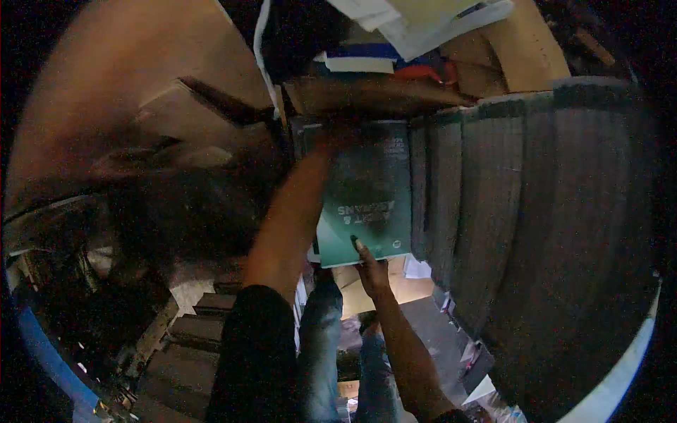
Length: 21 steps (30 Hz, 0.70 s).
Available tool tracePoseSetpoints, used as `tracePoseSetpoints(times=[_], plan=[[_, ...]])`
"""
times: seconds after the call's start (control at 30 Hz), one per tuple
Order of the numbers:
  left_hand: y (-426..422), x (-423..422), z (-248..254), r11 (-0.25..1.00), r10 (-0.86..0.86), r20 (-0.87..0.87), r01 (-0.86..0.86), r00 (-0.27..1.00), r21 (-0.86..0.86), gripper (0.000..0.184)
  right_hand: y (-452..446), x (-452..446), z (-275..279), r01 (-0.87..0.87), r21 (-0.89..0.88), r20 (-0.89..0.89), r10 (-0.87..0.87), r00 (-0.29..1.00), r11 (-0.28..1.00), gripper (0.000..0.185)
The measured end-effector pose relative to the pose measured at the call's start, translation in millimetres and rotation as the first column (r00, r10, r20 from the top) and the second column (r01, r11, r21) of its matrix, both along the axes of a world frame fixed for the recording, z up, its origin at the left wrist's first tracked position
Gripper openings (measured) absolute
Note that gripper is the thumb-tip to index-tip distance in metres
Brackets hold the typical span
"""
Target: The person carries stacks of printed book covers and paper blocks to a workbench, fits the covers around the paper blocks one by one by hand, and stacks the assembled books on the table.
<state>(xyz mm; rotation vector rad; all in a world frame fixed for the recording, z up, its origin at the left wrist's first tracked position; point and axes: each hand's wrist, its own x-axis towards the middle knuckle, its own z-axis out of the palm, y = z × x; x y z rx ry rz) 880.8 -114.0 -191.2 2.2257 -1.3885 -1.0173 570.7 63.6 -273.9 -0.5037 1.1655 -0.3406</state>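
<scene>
Gripping the near edge of the green book [381,183], the right hand [372,271] was observed with its thumb laid on the cover; its other fingers were largely hidden from view. The left hand [344,134] was found at the far end of the same book, blurred and in deep shadow; whether it was clenched or opened could not be told. The left forearm was extended along the left side of the cover, and its upper part was covered by a dark sleeve [257,352]. The book was held in front of the person's legs [321,345], which were clothed in jeans, and its lettering was seen upside down. Tall dark stacks [493,211] were noted just beside the book on the right. Loose papers [423,28], partly creased, were seen beyond its far end, with a blue item [363,51] and a red item [423,72] placed among them. Brown cardboard [190,113] was recorded at the upper left, blurred. Further dark blocks [194,328] were located at the lower left, and their contents could not be identified.
</scene>
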Motion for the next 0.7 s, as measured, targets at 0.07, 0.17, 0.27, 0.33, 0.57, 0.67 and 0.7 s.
tracePoseSetpoints(times=[0.07,0.17,0.27,0.33,0.57,0.67,0.7], plan=[[-0.7,-4.7,-3.4,1.0,0.001,0.007,-0.001,1.0,-0.015,0.057,-8.0,15.3,12.7,0.052,0.02,-0.03,-0.052,0.998,0.998,0.045],[-14.3,-13.1,-4.9,0.999,0.017,0.025,-0.016,1.0,-0.034,0.056,-22.5,9.4,42.1,-0.047,-0.058,-0.047,0.045,0.998,0.997,0.045],[-24.0,-29.5,-7.5,0.998,0.019,0.044,-0.017,0.999,-0.06,0.055,-32.4,9.7,52.9,-0.069,-0.139,-0.059,0.061,0.996,0.988,0.045],[-18.9,-33.2,-6.9,0.996,0.032,0.054,-0.027,0.998,-0.083,0.054,-27.0,-0.1,28.4,0.008,-0.064,0.024,-0.006,1.0,0.998,0.046],[1.7,22.0,21.2,0.957,0.23,0.067,-0.213,0.971,-0.199,0.052,-33.1,-19.9,-0.5,-0.297,-0.448,-0.177,0.242,0.954,0.843,0.046],[18.2,40.4,27.9,0.935,0.3,0.068,-0.279,0.952,-0.221,0.051,-22.8,-25.4,-28.4,-0.158,-0.367,-0.057,0.147,0.987,0.917,0.049],[22.0,44.8,30.0,0.928,0.318,0.06,-0.298,0.946,-0.222,0.051,-32.2,-17.8,-10.3,-0.088,-0.22,-0.014,0.087,0.996,0.972,0.048]])
